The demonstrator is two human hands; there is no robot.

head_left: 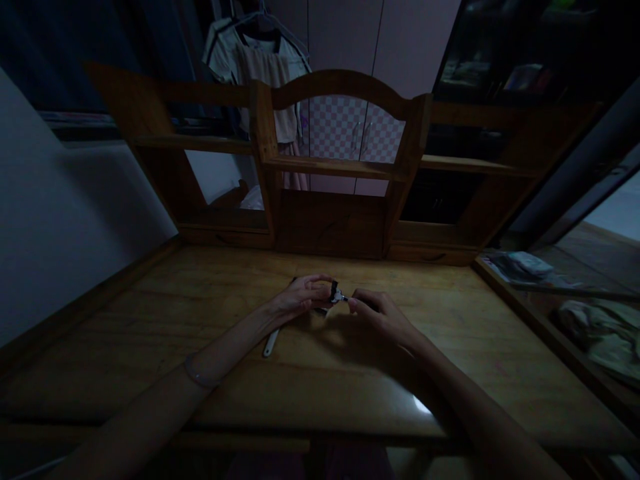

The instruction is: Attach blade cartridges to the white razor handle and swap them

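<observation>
Left hand: pinched a small black piece (pixel 334 288) at its fingertips; the hand (pixel 303 295) was held above the surface (pixel 225 387).
Right hand: closed in a pinch around a slim metal-ended piece (pixel 345 298); this hand (pixel 377 312) hid most of it.
Black piece: stood roughly upright at the left hand's fingertips, between the two hands.
Metal end: pointed from the right hand toward the black piece, seemingly meeting it; the dimness blurred the exact contact.
White strip: a narrow white strip (pixel 271 343) lay slantwise on the surface, just nearer the person than the left hand, its far end hidden beneath that hand.
Bracelet: a thin bracelet (pixel 195 377) circled the forearm behind the left hand.
Shelf unit: a wooden shelf unit (pixel 340 83) stood beyond both hands, at the far edge of the surface.
Clothes: a light shirt (pixel 225 50) hung well beyond the left hand.
</observation>
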